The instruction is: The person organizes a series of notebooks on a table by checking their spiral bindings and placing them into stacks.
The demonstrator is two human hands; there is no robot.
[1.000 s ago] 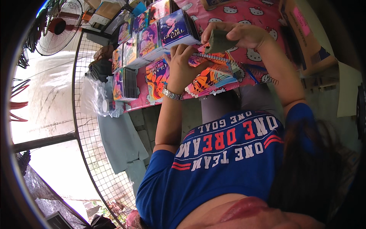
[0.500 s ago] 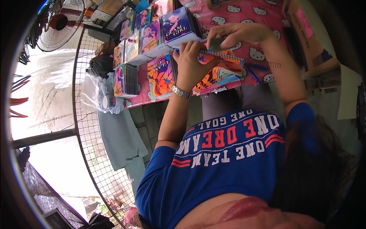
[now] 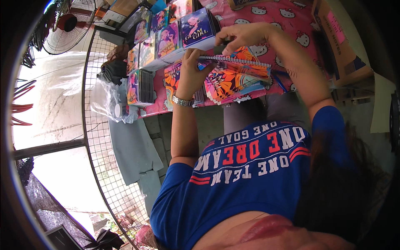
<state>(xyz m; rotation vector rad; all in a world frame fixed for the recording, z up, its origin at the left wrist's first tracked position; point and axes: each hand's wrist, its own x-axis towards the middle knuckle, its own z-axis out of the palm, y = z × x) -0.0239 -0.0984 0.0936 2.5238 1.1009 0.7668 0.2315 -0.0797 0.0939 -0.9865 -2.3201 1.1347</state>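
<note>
With its spiral edge turned up, a colourful notebook (image 3: 246, 66) stands tilted above the table. My left hand (image 3: 192, 75), with a metal watch on its wrist, is closed round the notebook's left end. Bent over the left part of the spiral is my right hand (image 3: 241, 36), its fingers pinching a small dark flat piece (image 3: 219, 49) whose kind I cannot make out. Below the notebook lie loose orange-patterned covers or booklets (image 3: 225, 85). By my right forearm a thin wire coil (image 3: 291, 72) shows, and a blue pen (image 3: 280, 83) lies near the table's front edge.
Stacks of finished-looking notebooks (image 3: 196, 27) fill the table's left and back. A cardboard box (image 3: 346, 46) stands at the right. The pink patterned tablecloth (image 3: 250, 18) shows behind my hands. Left of the table are a clear plastic bag (image 3: 109, 102), a wire mesh (image 3: 98, 158) and a fan (image 3: 66, 25).
My right hand, with the dark piece, has shifted left along the spiral. My left hand has moved slightly left, and more of the notebook's patterned face shows.
</note>
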